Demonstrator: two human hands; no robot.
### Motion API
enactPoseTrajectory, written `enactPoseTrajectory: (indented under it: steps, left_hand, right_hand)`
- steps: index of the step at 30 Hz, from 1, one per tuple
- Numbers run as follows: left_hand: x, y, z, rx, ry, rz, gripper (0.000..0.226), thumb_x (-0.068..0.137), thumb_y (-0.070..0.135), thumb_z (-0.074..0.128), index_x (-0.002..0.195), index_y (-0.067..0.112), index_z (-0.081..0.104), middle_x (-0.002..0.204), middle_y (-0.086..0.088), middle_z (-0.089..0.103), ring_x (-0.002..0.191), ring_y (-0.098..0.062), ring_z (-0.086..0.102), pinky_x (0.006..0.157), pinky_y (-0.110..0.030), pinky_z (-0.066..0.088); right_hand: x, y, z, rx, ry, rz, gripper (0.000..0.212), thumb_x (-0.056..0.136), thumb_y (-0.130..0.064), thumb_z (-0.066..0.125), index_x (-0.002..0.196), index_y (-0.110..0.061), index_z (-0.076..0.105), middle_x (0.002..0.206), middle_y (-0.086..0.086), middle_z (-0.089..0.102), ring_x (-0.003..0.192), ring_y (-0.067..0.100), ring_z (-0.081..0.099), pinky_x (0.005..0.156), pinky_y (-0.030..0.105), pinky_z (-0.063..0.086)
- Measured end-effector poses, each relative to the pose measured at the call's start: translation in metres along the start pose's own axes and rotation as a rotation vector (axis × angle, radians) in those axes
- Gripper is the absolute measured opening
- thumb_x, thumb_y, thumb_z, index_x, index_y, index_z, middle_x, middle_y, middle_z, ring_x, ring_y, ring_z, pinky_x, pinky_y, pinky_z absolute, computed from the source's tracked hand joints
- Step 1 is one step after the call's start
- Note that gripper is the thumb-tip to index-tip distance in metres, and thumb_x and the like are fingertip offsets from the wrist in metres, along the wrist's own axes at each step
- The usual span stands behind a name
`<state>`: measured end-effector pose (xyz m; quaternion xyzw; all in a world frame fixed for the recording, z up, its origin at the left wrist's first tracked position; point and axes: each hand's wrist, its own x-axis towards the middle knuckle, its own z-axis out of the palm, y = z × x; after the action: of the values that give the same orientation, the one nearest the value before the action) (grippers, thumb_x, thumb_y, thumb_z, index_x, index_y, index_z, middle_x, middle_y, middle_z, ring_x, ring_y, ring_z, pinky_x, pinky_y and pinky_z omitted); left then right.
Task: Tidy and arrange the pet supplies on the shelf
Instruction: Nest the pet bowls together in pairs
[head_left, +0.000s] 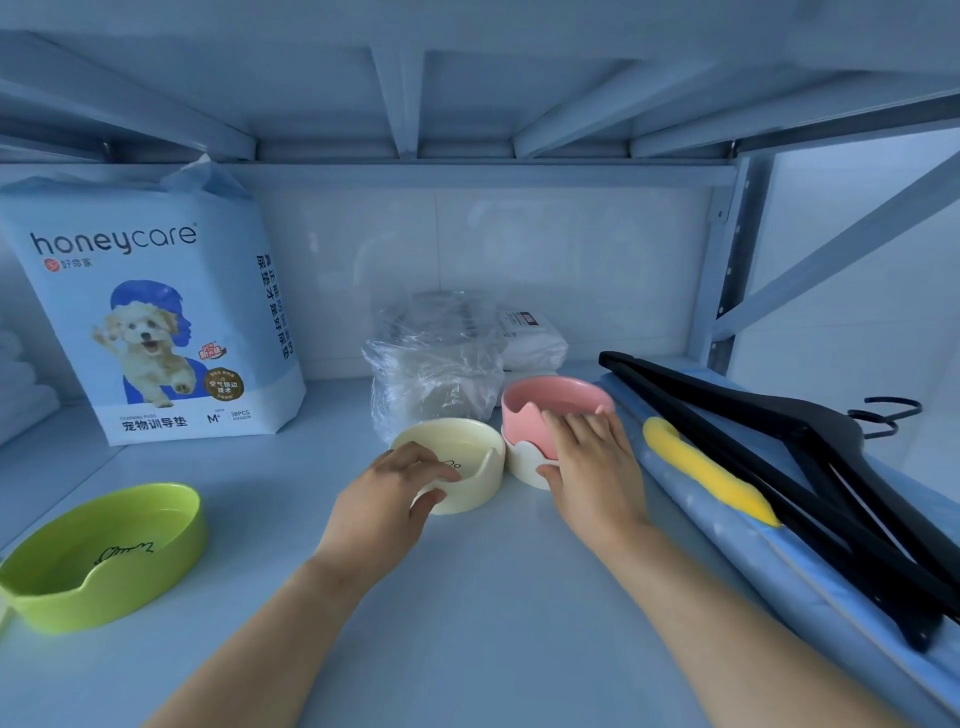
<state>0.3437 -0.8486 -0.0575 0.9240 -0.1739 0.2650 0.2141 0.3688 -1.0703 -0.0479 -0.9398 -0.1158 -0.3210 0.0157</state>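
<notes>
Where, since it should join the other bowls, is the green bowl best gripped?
Pinch the green bowl at its right rim, coming from above: thumb inside, fingers outside. It stands upright and open, with a thin wall and that side free. The left hand, now holding the cream bowl, is nearer than the right hand on the pink bowl.

Black hangers (810, 436) on a blue mat (727, 561) just right of the fingers (576, 431); crumpled clear bag (431, 358) just behind them.
</notes>
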Motion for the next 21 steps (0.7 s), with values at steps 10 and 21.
enactPoseTrajectory:
  steps: [10,21]
  left_hand:
    - [0.000,0.001,-0.002,0.000,-0.021,-0.004,0.025,0.088,0.019,0.061,0.105,0.035,0.068,0.107,0.016,0.057,0.094,-0.011,0.055,0.066,-0.020,0.039]
    - [-0.001,0.005,0.000,0.006,-0.024,-0.029,0.027,0.087,0.018,0.061,0.107,0.035,0.065,0.111,0.019,0.055,0.100,-0.010,0.054,0.068,-0.021,0.041]
  right_hand:
    - [-0.015,0.005,-0.013,-0.022,-0.012,-0.037,0.062,0.082,-0.025,0.068,0.137,-0.015,0.042,0.106,0.002,0.060,0.108,0.029,0.053,0.114,0.039,0.022]
    - [-0.010,0.018,-0.014,0.152,0.009,-0.071,0.060,0.074,-0.023,0.075,0.128,-0.011,0.052,0.110,0.004,0.062,0.109,0.029,0.052,0.112,0.035,0.021]
